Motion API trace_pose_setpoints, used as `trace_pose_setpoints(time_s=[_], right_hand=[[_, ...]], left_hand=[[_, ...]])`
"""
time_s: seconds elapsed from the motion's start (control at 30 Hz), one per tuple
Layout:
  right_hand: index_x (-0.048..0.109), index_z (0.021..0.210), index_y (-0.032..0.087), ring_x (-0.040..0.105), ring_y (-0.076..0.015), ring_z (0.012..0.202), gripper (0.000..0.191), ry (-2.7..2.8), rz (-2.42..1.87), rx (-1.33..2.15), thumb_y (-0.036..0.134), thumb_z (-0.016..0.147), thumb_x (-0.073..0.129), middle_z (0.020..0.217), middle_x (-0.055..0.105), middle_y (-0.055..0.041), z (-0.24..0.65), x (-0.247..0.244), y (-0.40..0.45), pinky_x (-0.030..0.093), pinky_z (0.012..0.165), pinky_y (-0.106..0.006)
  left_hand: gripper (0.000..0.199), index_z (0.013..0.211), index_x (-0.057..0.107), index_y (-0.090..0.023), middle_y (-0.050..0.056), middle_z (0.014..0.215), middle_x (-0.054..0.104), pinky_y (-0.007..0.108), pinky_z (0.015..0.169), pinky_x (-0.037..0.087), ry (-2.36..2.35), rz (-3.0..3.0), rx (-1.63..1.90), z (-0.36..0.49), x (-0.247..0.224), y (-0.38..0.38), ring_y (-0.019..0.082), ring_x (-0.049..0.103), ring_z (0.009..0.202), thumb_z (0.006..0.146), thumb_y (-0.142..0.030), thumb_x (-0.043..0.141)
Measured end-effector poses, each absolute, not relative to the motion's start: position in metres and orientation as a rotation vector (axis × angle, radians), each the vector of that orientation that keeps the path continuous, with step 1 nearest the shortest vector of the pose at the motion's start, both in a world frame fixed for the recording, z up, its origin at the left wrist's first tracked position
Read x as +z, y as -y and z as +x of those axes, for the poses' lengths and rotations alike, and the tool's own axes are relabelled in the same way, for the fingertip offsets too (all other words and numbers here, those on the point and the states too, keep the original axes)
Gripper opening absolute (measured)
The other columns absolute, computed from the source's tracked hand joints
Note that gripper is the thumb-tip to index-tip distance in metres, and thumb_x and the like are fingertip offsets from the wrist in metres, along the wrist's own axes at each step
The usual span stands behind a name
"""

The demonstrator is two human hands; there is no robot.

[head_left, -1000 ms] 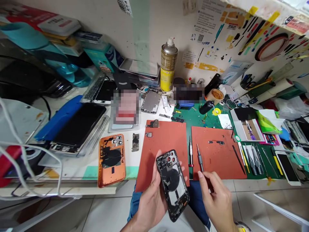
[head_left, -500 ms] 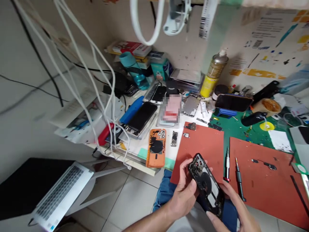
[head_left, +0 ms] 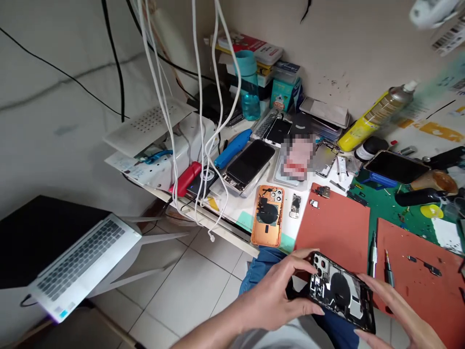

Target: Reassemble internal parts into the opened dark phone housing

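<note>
Between my two hands is a black phone housing (head_left: 340,291), its inner side facing up, with camera openings at the left end and a dark round coil in the middle. My left hand (head_left: 290,286) grips the camera end, thumb below and fingers above. My right hand (head_left: 395,310) is closed around the opposite end by its edges. The housing is over my lap, in front of the table edge. On the table near it are an orange phone housing (head_left: 268,228) and a small circuit board (head_left: 295,206).
Red mats (head_left: 337,228) cover the front of the table, with two screwdrivers (head_left: 373,254) between and on them. Phones (head_left: 251,162), a blue bottle (head_left: 250,97) and a yellow spray can (head_left: 374,116) stand behind. White cables (head_left: 199,121) hang at left, above a laptop (head_left: 83,261).
My view has swung to the left. The black phone housing has turned from a steep slant to lying more level, and both hands have shifted along its ends.
</note>
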State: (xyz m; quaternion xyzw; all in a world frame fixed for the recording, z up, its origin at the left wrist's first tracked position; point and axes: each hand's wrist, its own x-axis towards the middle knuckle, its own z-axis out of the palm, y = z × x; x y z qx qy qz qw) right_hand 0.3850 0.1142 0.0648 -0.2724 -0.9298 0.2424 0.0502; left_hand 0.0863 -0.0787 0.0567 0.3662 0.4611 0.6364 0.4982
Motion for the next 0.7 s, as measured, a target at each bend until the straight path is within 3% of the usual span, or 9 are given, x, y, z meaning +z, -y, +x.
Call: trace_pose_setpoints(time_s=[0.13, 0.4, 0.7], right_hand=[[0.050, 0.163, 0.041, 0.075, -0.0359, 0.128, 0.081, 2.952, -0.776, 0.793, 0.051, 0.090, 0.083, 0.150, 0.071, -0.0072, 0.363, 0.081, -0.130, 0.073, 0.091, -0.037], [0.048, 0.165, 0.034, 0.065, -0.0360, 0.143, 0.078, 3.107, -0.823, 0.853, 0.049, 0.096, 0.080, 0.158, 0.064, -0.0124, 0.316, 0.114, -0.144, 0.058, 0.118, -0.048], [0.037, 0.170, 0.036, 0.054, -0.0292, 0.152, 0.079, 3.175, -0.742, 1.041, 0.033, 0.101, 0.075, 0.164, 0.055, -0.0109, 0.295, 0.128, -0.155, 0.055, 0.120, -0.049]], left_hand=[[0.052, 0.138, 0.058, -0.027, 0.019, 0.171, 0.047, 0.054, 0.123, 0.044, -1.263, 1.087, 1.433, 0.078, 0.055, 0.094, 0.037, 0.048, 0.157, 0.095, -0.038, 0.083], [0.035, 0.136, 0.060, -0.019, 0.024, 0.167, 0.051, 0.064, 0.125, 0.043, -1.436, 1.202, 1.451, 0.085, 0.044, 0.088, 0.039, 0.045, 0.158, 0.104, -0.031, 0.068], [0.025, 0.121, 0.066, -0.025, 0.020, 0.166, 0.054, 0.066, 0.119, 0.046, -1.626, 0.979, 1.402, 0.103, 0.038, 0.076, 0.040, 0.047, 0.154, 0.099, -0.033, 0.075]])
